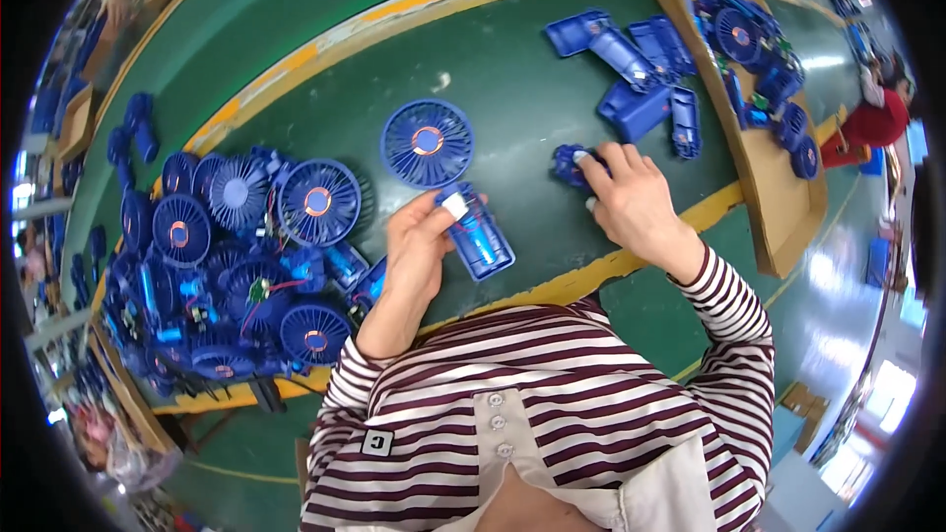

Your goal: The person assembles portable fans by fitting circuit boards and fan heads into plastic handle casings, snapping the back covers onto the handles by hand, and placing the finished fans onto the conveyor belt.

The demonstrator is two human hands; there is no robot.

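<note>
My left hand point(414, 246) is closed on a blue handheld fan at the middle of the table. The fan's round grille point(427, 143) lies away from me, and its handle point(483, 241) is uncovered, with a light-blue battery cell and wires inside. A small white piece point(455, 206) shows at the neck, by my left fingertips. To the right, the fingers of my right hand point(631, 199) are closed on a small dark-blue part point(569, 165) at the table top. Its exact kind is hard to make out, since my fingers cover some of it.
A large heap of blue fans point(227, 266) with loose wires and circuit boards covers the table's left. Several blue handle shells point(636, 108) lie beyond my right hand. At the far right stands a cardboard tray point(783, 217) with fan parts. Another person point(877, 113) is beyond it.
</note>
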